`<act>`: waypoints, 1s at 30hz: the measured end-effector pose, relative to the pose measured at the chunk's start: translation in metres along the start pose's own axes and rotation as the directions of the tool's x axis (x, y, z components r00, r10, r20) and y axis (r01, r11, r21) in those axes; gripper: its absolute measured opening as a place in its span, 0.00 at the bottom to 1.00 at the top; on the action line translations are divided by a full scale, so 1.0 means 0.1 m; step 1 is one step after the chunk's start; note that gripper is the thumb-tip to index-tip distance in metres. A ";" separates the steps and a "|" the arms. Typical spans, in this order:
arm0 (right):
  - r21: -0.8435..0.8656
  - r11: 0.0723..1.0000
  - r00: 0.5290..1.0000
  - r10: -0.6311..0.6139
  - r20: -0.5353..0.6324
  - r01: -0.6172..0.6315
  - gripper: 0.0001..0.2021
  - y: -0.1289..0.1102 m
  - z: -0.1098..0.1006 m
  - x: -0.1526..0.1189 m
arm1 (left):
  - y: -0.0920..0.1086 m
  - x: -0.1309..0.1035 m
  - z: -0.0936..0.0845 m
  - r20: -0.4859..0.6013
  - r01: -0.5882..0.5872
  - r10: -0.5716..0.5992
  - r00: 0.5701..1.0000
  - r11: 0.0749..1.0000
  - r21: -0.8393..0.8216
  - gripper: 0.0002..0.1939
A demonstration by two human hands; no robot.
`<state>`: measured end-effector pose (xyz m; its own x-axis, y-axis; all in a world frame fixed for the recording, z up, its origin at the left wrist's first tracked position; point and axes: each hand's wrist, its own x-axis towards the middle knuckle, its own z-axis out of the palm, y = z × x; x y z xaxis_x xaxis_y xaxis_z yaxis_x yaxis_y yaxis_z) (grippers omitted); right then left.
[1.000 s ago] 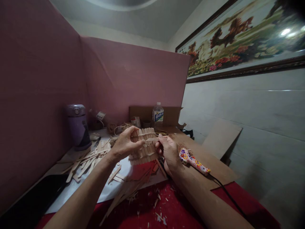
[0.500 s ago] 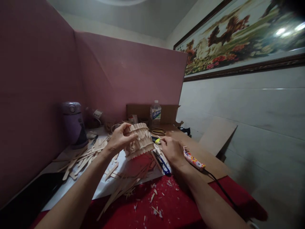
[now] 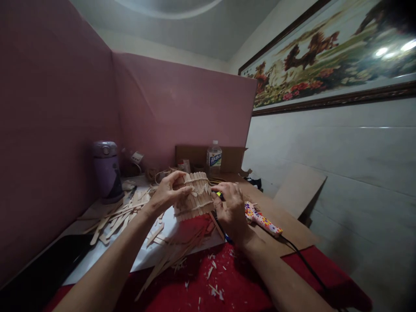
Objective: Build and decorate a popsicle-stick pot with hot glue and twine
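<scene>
In the head view, a panel of wooden sticks (image 3: pixel 195 201) is held up over white paper (image 3: pixel 143 255), pinched at its left side between thumb and fingers of the left hand (image 3: pixel 169 193). The right hand (image 3: pixel 230 203) is partly curled at the panel's right edge; whether anything is gripped there cannot be told. Loose sticks (image 3: pixel 125 214) are scattered nearby.

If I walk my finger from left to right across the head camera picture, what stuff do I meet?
Flat black thing → purple flask → left hand → wooden stick panel → right hand → flowery tool with a cord → leaning board.
</scene>
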<state>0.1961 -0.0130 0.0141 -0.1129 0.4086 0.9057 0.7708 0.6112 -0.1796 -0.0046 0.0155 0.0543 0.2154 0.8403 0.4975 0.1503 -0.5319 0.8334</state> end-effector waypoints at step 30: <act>0.048 0.989 0.988 -0.140 0.068 0.137 0.10 -0.23 -0.03 -0.02 | 0.02 0.00 0.08 -0.024 -0.109 0.114 0.993 0.983 0.144 0.19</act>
<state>0.1806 -0.0293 0.0177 -0.2619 0.3641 0.8938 0.7169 0.6934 -0.0724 0.0034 0.0133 0.0540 0.2081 0.7766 0.5946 0.2635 -0.6300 0.7306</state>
